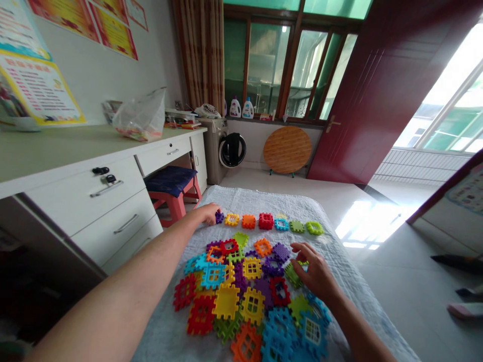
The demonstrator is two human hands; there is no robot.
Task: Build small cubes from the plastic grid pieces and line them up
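A pile of coloured interlocking plastic tiles (245, 296) lies on a grey-white cloth (264, 201). Beyond it runs a row of single tiles: purple (219, 217), yellow (232, 219), orange (248, 221), red (266, 220), blue, green and lime (314, 228). My left hand (208, 213) reaches to the row's left end, its closed fingers on the purple tile. My right hand (315, 271) hovers over the pile's right side, fingers curled and spread above a green tile (292, 275), holding nothing.
A white desk with drawers (94, 191) runs along the left, a plastic bag (141, 118) on top and a red stool (171, 193) beneath. A washing machine (222, 146), a round wooden tabletop (287, 149) and a dark red door (377, 90) stand beyond.
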